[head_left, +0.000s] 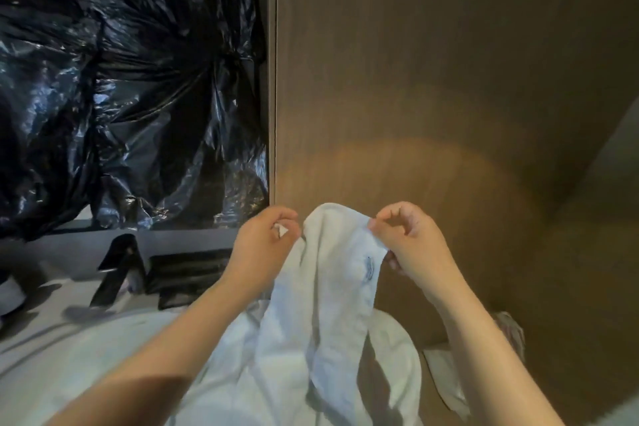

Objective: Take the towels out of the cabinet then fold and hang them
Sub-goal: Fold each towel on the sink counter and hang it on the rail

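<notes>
A white towel (325, 294) with a small blue embroidered mark hangs bunched between my hands, in front of a brown wooden cabinet panel (432, 79). My left hand (262, 245) pinches the towel's upper edge on the left. My right hand (411, 242) pinches the upper edge on the right, thumb and fingers curled on the cloth. The towel's lower part drapes down over more white cloth (121, 356) below my forearms.
Crumpled black plastic sheeting (121, 79) fills the upper left. Below it stand a black folded stand (117, 273) and a dark box (186, 273) on a pale surface. A white cloth piece (446, 373) lies at the lower right by the panel.
</notes>
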Tool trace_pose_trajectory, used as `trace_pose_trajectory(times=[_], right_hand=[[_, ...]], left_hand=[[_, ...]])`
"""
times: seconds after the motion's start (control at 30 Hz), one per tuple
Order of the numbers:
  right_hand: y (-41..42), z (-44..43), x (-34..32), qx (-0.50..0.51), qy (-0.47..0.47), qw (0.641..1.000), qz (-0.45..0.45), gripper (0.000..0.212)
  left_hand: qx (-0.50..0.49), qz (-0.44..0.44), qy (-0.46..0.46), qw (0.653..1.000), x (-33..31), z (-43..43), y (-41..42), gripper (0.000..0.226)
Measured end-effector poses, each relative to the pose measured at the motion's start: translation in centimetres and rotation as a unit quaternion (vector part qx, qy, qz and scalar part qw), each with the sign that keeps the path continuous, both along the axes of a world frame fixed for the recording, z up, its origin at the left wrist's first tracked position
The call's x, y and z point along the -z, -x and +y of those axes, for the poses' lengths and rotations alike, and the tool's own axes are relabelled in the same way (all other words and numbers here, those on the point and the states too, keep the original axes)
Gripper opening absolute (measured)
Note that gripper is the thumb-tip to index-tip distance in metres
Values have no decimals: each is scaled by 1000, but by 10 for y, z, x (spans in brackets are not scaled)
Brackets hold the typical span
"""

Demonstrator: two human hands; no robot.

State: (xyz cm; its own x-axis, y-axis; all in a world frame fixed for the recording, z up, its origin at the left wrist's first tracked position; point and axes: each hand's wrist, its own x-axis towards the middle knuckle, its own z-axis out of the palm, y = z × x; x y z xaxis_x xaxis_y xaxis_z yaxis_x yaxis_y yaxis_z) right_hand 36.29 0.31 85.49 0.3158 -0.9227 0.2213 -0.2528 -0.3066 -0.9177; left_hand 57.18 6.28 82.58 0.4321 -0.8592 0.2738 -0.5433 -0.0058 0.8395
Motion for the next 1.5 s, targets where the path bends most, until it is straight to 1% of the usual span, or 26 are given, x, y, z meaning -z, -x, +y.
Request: trace_pose_trajectory(times=[0.03, 0.13, 0.23, 0.3, 0.43, 0.5, 0.57, 0.6, 0.63, 0.7, 0.73, 0.77, 0.83, 0.93, 1.0, 1.03, 1.1, 1.2, 1.5], right_hand=[[0, 4, 15, -5, -6, 1000, 3, 8], [-3, 20, 50, -43, -6, 999, -5, 14], [-12, 33, 63, -54, -16, 998, -14, 15], [-16, 38, 64, -63, -28, 997, -26, 15], [-23, 45, 56, -97, -43, 992, -62, 15], [-27, 49, 51, -103, -59, 989, -84, 15], [-30, 52, 45, -121, -93, 982, -114, 11], [-30, 53, 42, -145, -110, 976, -121, 12], [-30, 53, 41, -177, -129, 968, -126, 19], [-29, 55, 38, -225, -154, 954, -126, 36], [-29, 56, 37, -230, -149, 954, -123, 36], [-29, 57, 36, -223, -131, 959, -120, 31], [-30, 59, 35, -178, -64, 976, -108, 14], [-29, 62, 33, -120, 69, 989, -51, 8], [-28, 62, 29, -95, 151, 984, -14, 3], [-27, 63, 26, -95, 168, 981, -5, 3], [-27, 65, 21, -124, 187, 974, 19, 9], [-31, 70, 17, -172, 177, 967, 58, 12], [-39, 72, 18, -151, 132, 978, 52, 13]], left_hand=[[-26, 26, -6, 999, 15, 8, 0, 22], [-88, 101, 2, 991, 48, 32, -1, 43], [-128, 245, 5, 961, 68, 55, 1, 53], [-153, 314, -18, 937, 76, 66, 0, 55], [-165, 450, -28, 877, 72, 83, -6, 48], [-144, 494, -38, 857, 65, 89, -6, 32], [-102, 520, -29, 847, 58, 93, -4, 18], [-89, 523, -20, 848, 56, 95, -4, 18], [-85, 519, -10, 850, 53, 96, -3, 19], [-85, 483, 0, 872, 49, 98, -2, 17], [-84, 455, 1, 886, 47, 98, -3, 16], [-82, 431, 1, 899, 45, 98, -2, 14], [-72, 392, 0, 917, 43, 98, -1, 14], [-56, 351, 7, 935, 40, 99, 4, 14], [-43, 338, 23, 940, 39, 100, 9, 14], [-36, 330, 31, 943, 37, 101, 11, 14], [-19, 314, 46, 948, 33, 101, 14, 12], [16, 296, 64, 953, 27, 100, 18, 8], [65, 255, 62, 963, 22, 100, 23, 9]])
